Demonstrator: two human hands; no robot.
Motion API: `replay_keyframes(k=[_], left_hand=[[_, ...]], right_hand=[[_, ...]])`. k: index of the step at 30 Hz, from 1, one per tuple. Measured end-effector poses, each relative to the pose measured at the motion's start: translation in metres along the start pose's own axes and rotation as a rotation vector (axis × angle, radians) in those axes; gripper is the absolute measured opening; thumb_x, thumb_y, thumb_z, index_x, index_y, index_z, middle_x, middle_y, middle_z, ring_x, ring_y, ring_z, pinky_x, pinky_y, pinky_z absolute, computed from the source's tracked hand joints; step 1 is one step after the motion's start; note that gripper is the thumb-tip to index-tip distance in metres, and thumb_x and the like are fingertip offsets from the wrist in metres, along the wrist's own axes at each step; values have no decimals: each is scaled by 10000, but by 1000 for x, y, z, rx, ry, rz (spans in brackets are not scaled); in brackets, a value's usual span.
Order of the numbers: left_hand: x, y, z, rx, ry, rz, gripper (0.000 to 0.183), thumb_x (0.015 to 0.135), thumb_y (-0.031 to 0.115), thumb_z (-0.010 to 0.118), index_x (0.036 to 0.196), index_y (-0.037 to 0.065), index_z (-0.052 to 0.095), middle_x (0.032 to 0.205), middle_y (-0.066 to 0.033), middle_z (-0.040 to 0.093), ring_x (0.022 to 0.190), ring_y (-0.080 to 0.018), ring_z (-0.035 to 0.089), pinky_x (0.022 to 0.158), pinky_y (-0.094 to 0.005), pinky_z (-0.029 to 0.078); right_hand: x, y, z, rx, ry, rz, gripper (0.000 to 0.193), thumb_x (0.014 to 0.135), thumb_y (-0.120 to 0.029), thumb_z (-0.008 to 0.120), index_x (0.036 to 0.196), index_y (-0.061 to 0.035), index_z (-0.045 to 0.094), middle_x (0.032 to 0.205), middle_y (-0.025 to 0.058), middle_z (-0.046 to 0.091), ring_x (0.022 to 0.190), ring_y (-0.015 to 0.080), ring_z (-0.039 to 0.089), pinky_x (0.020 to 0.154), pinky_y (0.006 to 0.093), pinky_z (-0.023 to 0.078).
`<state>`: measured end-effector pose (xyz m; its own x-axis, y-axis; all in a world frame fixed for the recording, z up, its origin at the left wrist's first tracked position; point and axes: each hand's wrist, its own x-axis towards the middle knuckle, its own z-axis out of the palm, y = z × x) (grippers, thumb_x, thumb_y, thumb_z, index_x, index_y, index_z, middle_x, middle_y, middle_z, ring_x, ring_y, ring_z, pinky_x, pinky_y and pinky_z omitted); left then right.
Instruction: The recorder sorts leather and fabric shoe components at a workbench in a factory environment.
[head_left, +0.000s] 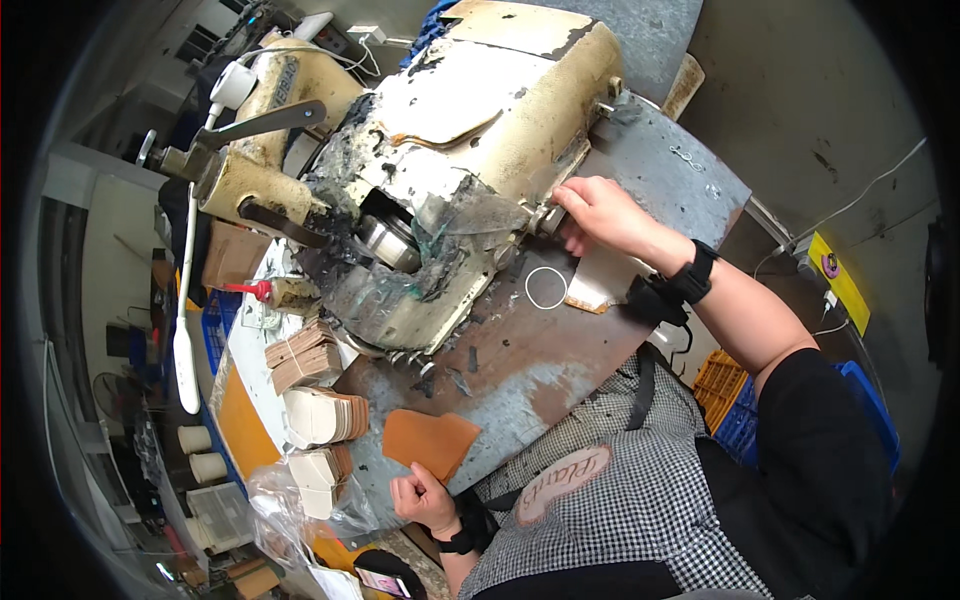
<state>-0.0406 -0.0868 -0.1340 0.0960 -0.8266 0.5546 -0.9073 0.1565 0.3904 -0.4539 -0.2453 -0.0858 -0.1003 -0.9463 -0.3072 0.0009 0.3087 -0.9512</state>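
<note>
My right hand (606, 214) is closed round a metal knob (546, 218) on the near side of a worn cream-coloured machine (510, 110). In the machine's opening a shiny metal drum (390, 242) shows, with torn plastic film and dark scraps around it. My left hand (425, 498) lies curled at the table's near edge. Its fingers touch or overlap the edge of a tan leather piece (432, 440); whether they hold anything is hidden. Stacks of cut leather pieces (325, 415) stand left of the tan piece, one bundle (303, 357) tied together.
A metal arm with a lever (262, 125) rises on the left, beside a red-tipped bottle (262, 290). A white ring (546, 288) and a pale flat piece (603, 278) lie on the grey table (570, 355). Crumpled plastic (280, 510) and orange and blue crates (720, 385) are nearby.
</note>
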Motion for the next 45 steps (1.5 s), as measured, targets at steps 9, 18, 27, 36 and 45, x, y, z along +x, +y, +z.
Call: replay_keyframes(k=[9, 18, 27, 36, 45], left_hand=[[-4, 2, 0, -22, -21, -6, 355, 856, 40, 630, 583, 4, 406, 562, -82, 368, 481, -207, 353, 465, -356, 265], [-1, -2, -8, -55, 31, -21, 329, 790, -22, 648, 576, 52, 409, 555, -96, 396, 505, -285, 409, 475, -399, 307], [-3, -3, -103, -147, 267, 78, 309, 669, -1, 751, 588, 87, 467, 581, -50, 461, 521, -243, 476, 477, -332, 383], [-88, -44, -403, 581, 627, -706, 268, 877, 175, 655, 679, 25, 554, 610, -2, 525, 592, -82, 470, 525, -255, 361], [-235, -267, -534, 465, 117, -1102, 190, 799, 170, 695, 923, 26, 703, 733, 20, 638, 721, -90, 573, 681, -263, 461]], right_hand=[[-40, -19, 57, -549, 149, -412, 324, 844, -249, 655, 896, 50, 543, 811, 259, 616, 805, 430, 617, 724, 464, 497], [-11, 0, 99, -788, 224, -470, 329, 851, -275, 633, 871, 46, 563, 797, 294, 623, 788, 462, 614, 708, 519, 493], [19, 23, 63, -985, 7, -604, 316, 940, -239, 537, 1060, 53, 538, 952, 279, 621, 883, 380, 611, 777, 429, 462], [86, 35, 10, -1216, -25, -614, 421, 942, -296, 522, 1130, 79, 559, 1062, 296, 607, 997, 426, 581, 864, 430, 444], [106, 30, 15, -1289, -25, -598, 468, 928, -310, 527, 1125, 114, 534, 1082, 338, 584, 1036, 484, 543, 884, 465, 430]])
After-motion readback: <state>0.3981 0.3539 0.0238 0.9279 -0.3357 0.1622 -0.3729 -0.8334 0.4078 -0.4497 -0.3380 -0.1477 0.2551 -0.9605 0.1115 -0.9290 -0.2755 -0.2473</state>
